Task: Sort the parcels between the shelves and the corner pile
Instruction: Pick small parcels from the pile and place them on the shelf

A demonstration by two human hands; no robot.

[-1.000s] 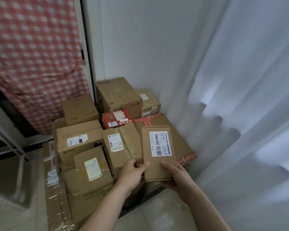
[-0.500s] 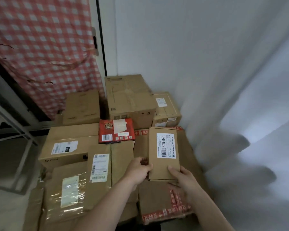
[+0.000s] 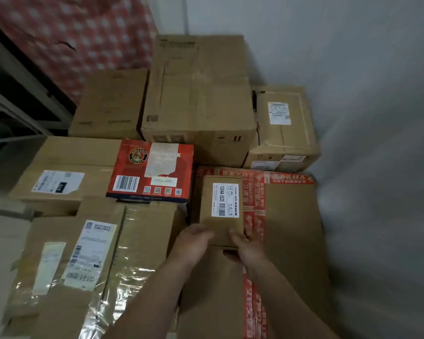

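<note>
Both hands clamped the near end of the small parcel (image 3: 207, 211): L hand (image 3: 194, 241) curled over its near-left corner, R hand (image 3: 247, 245) w/ thumb on top at the near-right corner and fingers tucked under the edge. Fingers were blurred, so no finer detail could be read. Parcel was a slim, flat rect. of plain matte brown cardbd w/ a white printed label (image 3: 225, 199), barcode incl., stuck lengthwise on its top face. It lay level over the far-left part of a big flat box (image 3: 294, 236); whether it touched that box or hung just above it couldn't be told. That box was smooth brown cardbd, sealed w/ red printed tape (image 3: 257, 206) along its far edge and down its middle.

Corner pile around it: a glossy red carton (image 3: 154, 167) w/ round logo, barcode and a torn pale sticker sat just left of the parcel, on top of other boxes. Behind, a tall creased box (image 3: 198, 94) stood against the pale wall (image 3: 279, 33), w/ a smaller labelled box (image 3: 283, 133) touching its right side and a plain box (image 3: 110, 104) at its left. Front left, a taped box (image 3: 88, 265) w/ shiny, wrinkled clear tape carried a long white waybill. Further back on the left, a wide low box (image 3: 66, 165) had a white label. Blurred white curtain (image 3: 377, 143) hung at right; red-and-white checked cloth (image 3: 83, 33) top left, above a grey metal frame (image 3: 22, 99).
</note>
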